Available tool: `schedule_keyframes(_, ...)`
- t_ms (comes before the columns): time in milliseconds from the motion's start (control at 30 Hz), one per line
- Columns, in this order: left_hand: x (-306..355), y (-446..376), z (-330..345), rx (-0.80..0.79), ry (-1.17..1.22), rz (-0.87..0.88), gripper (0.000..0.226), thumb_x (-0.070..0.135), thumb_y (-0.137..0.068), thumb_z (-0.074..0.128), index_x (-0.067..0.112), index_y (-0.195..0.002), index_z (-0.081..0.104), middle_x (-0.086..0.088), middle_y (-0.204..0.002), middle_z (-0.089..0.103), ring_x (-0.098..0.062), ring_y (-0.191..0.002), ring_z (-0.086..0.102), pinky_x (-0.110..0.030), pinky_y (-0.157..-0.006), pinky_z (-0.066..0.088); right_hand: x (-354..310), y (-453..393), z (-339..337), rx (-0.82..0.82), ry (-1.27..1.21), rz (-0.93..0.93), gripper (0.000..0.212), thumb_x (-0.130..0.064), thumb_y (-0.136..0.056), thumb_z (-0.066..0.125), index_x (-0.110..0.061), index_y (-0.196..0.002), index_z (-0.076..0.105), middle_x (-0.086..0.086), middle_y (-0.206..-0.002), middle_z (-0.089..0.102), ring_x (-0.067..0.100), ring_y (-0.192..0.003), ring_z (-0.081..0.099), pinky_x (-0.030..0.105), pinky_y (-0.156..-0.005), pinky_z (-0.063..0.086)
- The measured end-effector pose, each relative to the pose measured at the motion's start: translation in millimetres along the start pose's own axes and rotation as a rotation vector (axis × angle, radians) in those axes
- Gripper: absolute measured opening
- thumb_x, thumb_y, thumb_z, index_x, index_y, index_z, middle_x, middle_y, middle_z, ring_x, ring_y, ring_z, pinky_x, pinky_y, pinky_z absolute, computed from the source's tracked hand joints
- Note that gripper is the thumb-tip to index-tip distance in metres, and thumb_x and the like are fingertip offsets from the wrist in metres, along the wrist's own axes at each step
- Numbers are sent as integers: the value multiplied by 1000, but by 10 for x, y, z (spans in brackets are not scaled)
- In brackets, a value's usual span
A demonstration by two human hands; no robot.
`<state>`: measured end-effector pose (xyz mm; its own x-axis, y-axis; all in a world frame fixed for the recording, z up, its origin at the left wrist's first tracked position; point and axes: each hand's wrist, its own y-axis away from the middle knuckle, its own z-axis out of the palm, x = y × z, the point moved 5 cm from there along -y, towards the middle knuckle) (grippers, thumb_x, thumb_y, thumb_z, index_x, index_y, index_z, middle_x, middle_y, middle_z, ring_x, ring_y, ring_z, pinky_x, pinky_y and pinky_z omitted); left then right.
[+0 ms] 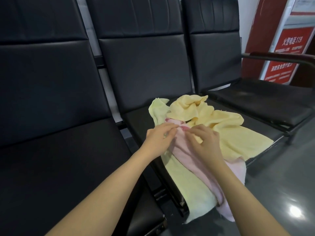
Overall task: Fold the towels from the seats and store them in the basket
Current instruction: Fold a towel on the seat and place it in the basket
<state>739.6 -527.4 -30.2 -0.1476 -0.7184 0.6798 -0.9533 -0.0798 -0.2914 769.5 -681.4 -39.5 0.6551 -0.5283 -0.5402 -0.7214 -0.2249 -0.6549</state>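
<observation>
On the middle seat (134,120) of a row of dark padded chairs lie three towels in a loose heap: a yellow towel (226,126) crumpled toward the back and spread out to the right, a pale green towel (192,181) running from the back of the seat down over its front edge, and a pink towel (201,169) lying on top between them and hanging off the front. None of them looks folded, and no basket is in view, so the task seems to be at its very start, with all the folding and storing left to do.

Both forearms reach in from below, and the hands meet at the upper end of the pink towel. The left hand (158,137) lies palm down, its fingertips touching the bunched pink edge; whether its grip is closed on the cloth I cannot tell. The right hand (204,138) has its fingers curled and appears to pinch the same edge. Likely they are picking this towel out first.
</observation>
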Motion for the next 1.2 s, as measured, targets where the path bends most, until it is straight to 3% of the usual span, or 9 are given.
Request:
schedule_keyframes(167,110,-184,246,-36,-160,63,34,31,-100,39,25,-127,59,10,-136,54,-9,-126,45,-37,-111,27,620,-119,-16,-120,183,497,33,-37,-97,45,-24,-121,63,2,-128,57,26,-117,47,39,-96,23)
schedule_keyframes(300,265,-435,410,80,-114,-16,33,33,-98,43,18,-118,65,5,-122,63,-17,-112,55,-35,-103,33,823,-139,48,-151,252,573,41,-36,-97,44,-27,-137,48,2,-134,55,26,-123,42,41,-98,20)
schedule_keyframes(433,386,-702,662,-47,-367,72,37,31,-97,42,21,-130,55,2,-135,52,-18,-124,44,-37,-101,24,905,-260,68,-166,298,537,54,-36,-97,44,-34,-148,27,-4,-154,31,29,-131,30,45,-104,20)
schedule_keyframes(533,300,-812,820,-130,-476,121,34,35,-98,41,21,-126,56,5,-132,53,-18,-126,41,-38,-98,21,1070,-385,57,-255,323,551,46,-40,-98,41,-39,-144,35,-5,-157,24,28,-138,23,45,-108,16)
schedule_keyframes(667,113,-745,936,-85,-434,125,28,41,-96,47,28,-111,66,7,-110,63,-16,-115,45,-33,-83,16,1216,-436,14,-228,256,571,19,-41,-94,53,-36,-106,67,-11,-140,49,20,-134,30,41,-105,16)
schedule_keyframes(767,88,-734,897,-27,-297,92,24,37,-94,53,30,-112,69,8,-110,65,-14,-114,43,-31,-84,15,1140,-442,-56,-61,94,563,10,-36,-91,59,-41,-83,63,-13,-109,66,15,-122,45,40,-102,19)
schedule_keyframes(900,201,-693,679,144,-79,58,21,33,-92,59,26,-107,72,9,-102,67,-9,-107,44,-27,-88,15,901,-403,-117,87,-235,499,17,-31,-91,61,-44,-80,62,-25,-91,63,8,-104,57,41,-105,31)
schedule_keyframes(1033,448,-733,307,218,132,74,15,24,-89,64,19,-97,75,9,-99,70,-12,-107,54,-37,-106,25,637,-466,-300,278,-460,429,12,-18,-92,62,-23,-95,72,-9,-94,69,7,-94,61,31,-94,47)
schedule_keyframes(1200,848,-738,-332,361,205,123,12,24,-90,63,23,-95,74,21,-86,62,-3,-97,56,-36,-106,28,157,-657,-480,391,-537,299,15,-11,-92,61,-15,-100,73,-2,-93,68,5,-89,62,22,-84,48)
